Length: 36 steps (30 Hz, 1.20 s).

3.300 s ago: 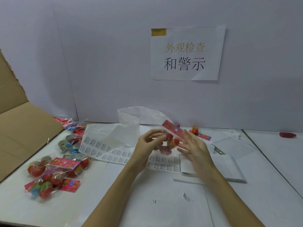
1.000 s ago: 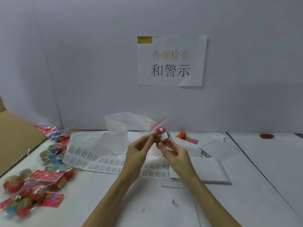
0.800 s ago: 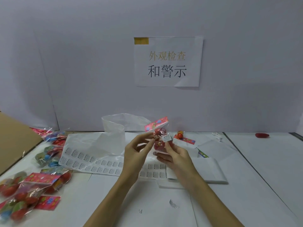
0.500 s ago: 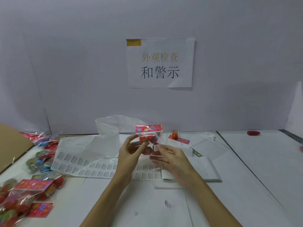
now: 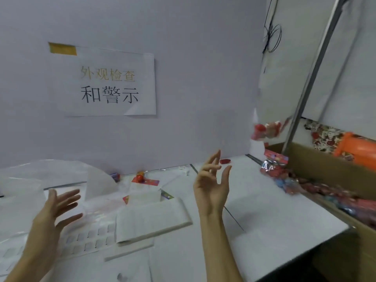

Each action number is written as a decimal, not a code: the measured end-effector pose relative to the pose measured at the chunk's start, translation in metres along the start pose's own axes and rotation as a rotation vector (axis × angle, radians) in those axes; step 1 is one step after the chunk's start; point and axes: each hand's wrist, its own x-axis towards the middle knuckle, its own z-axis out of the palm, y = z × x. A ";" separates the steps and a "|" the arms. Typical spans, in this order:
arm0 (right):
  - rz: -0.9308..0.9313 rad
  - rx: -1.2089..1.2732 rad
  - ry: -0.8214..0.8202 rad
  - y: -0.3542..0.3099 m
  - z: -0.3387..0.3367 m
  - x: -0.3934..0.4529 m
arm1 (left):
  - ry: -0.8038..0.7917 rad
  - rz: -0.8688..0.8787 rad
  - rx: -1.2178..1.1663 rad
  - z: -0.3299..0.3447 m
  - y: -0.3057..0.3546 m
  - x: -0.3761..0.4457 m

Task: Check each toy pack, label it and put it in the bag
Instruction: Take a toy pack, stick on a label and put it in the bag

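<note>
A toy pack hangs in mid-air at the right, blurred, above the edge of a cardboard box that stands beside the counter. Neither hand touches it. Its long axis runs roughly level, tipped up a little toward the right; which end is its header card cannot be told through the blur. Inside the box, a clear bag holds many packs of the same red and blue kind.

The right hand is raised above the counter, fingers spread and pointing up toward the pack, holding nothing. The left hand is low at the left, palm turned inward, fingers loosely spread, also empty, above the label sheets. A folded white stack lies between the hands. A paper sign is taped to the wall behind.
</note>
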 end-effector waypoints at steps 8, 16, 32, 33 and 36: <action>0.405 -0.710 0.295 0.070 -0.028 0.007 | 0.105 0.072 0.209 0.002 -0.012 -0.001; 0.598 -1.649 0.027 0.128 -0.072 -0.015 | 0.259 0.351 0.720 -0.006 -0.012 -0.008; 0.585 -1.914 -0.157 0.127 -0.099 -0.011 | 0.550 -0.631 1.425 -0.181 0.056 0.053; 0.588 -1.916 -0.160 0.127 -0.099 -0.011 | 0.506 -0.706 1.423 -0.185 0.055 0.054; 0.588 -1.931 -0.166 0.127 -0.096 -0.011 | 0.445 -0.736 1.527 -0.190 0.045 0.056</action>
